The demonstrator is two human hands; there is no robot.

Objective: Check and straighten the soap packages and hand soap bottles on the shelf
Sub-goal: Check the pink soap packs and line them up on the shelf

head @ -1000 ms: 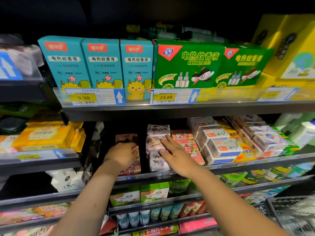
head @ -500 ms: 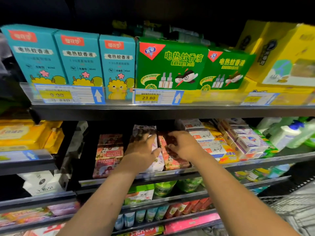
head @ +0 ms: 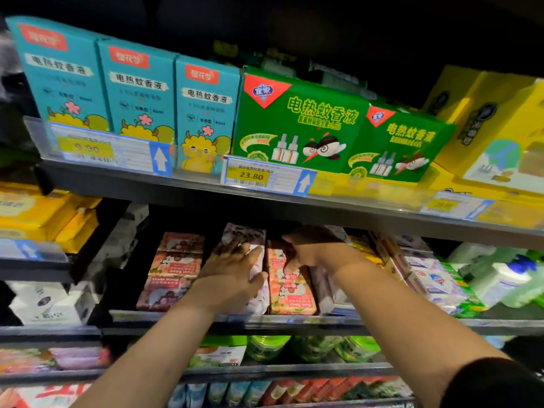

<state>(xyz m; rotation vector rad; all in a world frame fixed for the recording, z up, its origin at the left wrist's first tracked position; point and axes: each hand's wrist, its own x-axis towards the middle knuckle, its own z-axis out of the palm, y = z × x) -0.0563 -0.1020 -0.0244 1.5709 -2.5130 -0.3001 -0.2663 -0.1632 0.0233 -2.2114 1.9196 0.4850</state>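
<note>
On the middle shelf (head: 265, 319) stand columns of soap packages. My left hand (head: 232, 272) lies over the white and purple soap packages (head: 244, 237), with one package held between thumb and fingers. Just to the right, my right hand (head: 306, 251) curls its fingers over the top of the orange soap packages (head: 290, 293). A pink Goat Soap stack (head: 173, 272) stands left of both hands. White and blue soap boxes (head: 432, 278) fill the right side. Blurred white and green hand soap bottles (head: 500, 285) stand at the far right.
The shelf above (head: 206, 187) hangs close over my hands and carries teal boxes (head: 138, 92), green boxes (head: 297, 122) and yellow boxes (head: 485, 128). Yellow packs (head: 44, 216) lie at the left. Lower shelves hold green tubs (head: 268, 347) and small packets.
My left hand went from the pink stack to the white and purple packages. My right hand left those packages for the orange ones. The view has moved closer and tilted.
</note>
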